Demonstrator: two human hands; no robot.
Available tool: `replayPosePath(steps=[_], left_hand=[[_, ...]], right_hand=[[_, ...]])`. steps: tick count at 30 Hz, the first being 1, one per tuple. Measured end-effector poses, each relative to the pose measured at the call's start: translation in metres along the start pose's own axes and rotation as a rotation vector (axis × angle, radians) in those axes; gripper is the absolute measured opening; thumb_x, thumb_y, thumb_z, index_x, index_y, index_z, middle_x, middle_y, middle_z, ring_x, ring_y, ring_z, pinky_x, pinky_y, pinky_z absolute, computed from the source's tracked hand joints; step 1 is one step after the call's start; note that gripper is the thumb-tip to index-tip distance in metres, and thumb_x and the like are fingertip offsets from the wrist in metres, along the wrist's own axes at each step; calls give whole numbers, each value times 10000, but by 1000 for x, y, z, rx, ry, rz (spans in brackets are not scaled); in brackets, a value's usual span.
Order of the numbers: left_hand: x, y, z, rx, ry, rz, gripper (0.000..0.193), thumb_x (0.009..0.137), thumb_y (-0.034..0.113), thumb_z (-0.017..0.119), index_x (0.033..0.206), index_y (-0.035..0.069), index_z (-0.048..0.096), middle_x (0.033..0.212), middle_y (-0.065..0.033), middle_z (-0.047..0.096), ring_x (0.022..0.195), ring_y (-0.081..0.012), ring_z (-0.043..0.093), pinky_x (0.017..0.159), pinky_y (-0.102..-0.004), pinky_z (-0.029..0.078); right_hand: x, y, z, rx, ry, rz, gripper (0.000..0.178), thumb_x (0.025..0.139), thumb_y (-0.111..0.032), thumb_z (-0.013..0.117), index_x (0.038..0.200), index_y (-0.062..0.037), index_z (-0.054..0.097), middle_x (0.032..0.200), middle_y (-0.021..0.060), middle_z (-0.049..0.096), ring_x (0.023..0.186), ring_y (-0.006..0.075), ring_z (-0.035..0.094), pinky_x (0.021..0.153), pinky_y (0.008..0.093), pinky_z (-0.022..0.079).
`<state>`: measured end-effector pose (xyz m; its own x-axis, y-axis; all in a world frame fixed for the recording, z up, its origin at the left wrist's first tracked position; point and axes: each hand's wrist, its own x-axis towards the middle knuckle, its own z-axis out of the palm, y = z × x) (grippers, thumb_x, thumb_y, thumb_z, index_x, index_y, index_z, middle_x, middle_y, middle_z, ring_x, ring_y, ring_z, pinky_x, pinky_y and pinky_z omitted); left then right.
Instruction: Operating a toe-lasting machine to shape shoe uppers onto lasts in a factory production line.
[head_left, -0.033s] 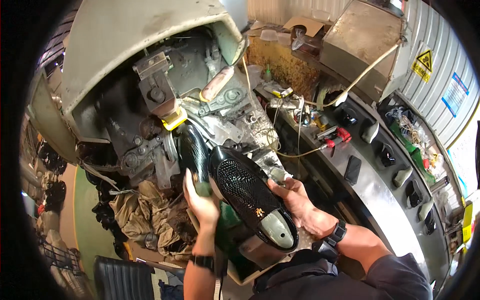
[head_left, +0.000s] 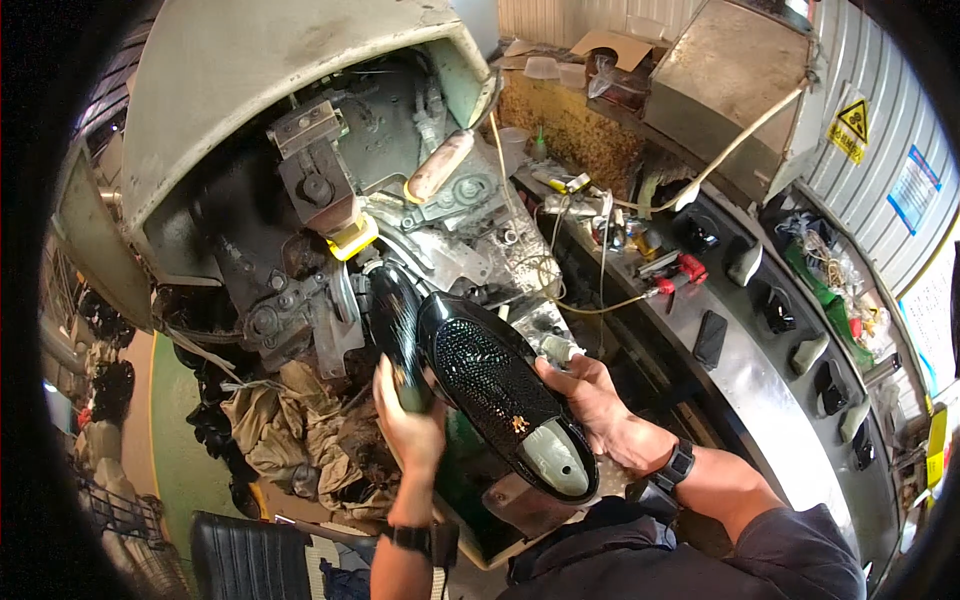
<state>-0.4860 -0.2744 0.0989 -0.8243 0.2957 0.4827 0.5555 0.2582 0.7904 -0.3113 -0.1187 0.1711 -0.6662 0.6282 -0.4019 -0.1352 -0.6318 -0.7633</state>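
Two glossy black shoe uppers are side by side in front of the machine. My left hand (head_left: 408, 420) grips the narrower one, a shoe upper on a last (head_left: 395, 325), from its left side. Its far end lies just below the machine's yellow-tipped block (head_left: 352, 238), a small gap between them. The other, a textured black shoe (head_left: 485, 375) with a gold ornament, has a pale green last (head_left: 556, 458) showing in its opening. Closed on its right edge is my right hand (head_left: 603, 405), thumb on top. A pale green piece (head_left: 560, 348) shows beside that thumb; I cannot tell what it is.
A curved conveyor (head_left: 745, 415) on the right carries several lasts and black uppers, plus a black phone (head_left: 709, 338). A red-handled tool (head_left: 680, 278) lies by a hose. Crumpled tan cloth (head_left: 285, 415) is at lower left, near a black chair (head_left: 245, 555).
My left hand has drawn the narrower shoe upper slightly back and right, away from the yellow-tipped block. My right hand and the textured shoe have hardly moved.
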Motion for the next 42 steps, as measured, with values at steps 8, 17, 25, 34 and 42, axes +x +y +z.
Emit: replayPosePath(steps=[8, 17, 25, 34, 42], left_hand=[[-43, -51, -50, -576, -183, -494, 628, 921, 186, 647, 1477, 5, 421, 1450, -141, 495, 1321, -293, 485, 1114, -399, 374], [36, -4, -3, -1204, -33, -948, 452, 1043, 406, 512, 1315, 56, 602, 1293, -85, 647, 1169, -253, 605, 1031, -405, 467], [53, 1, 2, -1361, -48, -1070, 460, 1055, 415, 463, 1302, 56, 609, 1275, -90, 656, 1145, -261, 623, 1026, -418, 478], [33, -46, 33, -1152, 314, -945, 380, 1038, 364, 545, 1165, 18, 640, 1096, -110, 690, 948, -238, 675, 862, -366, 548], [16, -93, 58, -1084, 364, -752, 283, 1055, 280, 528, 1036, 23, 646, 990, -89, 701, 818, -198, 672, 745, -340, 573]], right_hand=[[66, 43, 51, -1, -196, 156, 434, 924, -193, 741, 1272, 0, 569, 1107, 116, 689, 881, 197, 674, 763, 370, 584], [142, 80, 84, -71, -129, -62, 286, 965, -132, 669, 1203, 19, 619, 1047, 89, 680, 910, 163, 636, 792, 324, 558], [148, 69, 94, -85, -160, 0, 149, 956, -104, 677, 1073, -13, 666, 961, 11, 663, 866, 96, 607, 805, 254, 512], [156, 98, 87, 104, -203, 119, 178, 981, -155, 640, 1111, -33, 646, 984, 26, 702, 918, 124, 635, 1043, 336, 390], [171, 112, 83, 267, -312, 14, 167, 977, -128, 657, 1110, -28, 640, 932, 21, 669, 796, 99, 622, 726, 247, 531]])
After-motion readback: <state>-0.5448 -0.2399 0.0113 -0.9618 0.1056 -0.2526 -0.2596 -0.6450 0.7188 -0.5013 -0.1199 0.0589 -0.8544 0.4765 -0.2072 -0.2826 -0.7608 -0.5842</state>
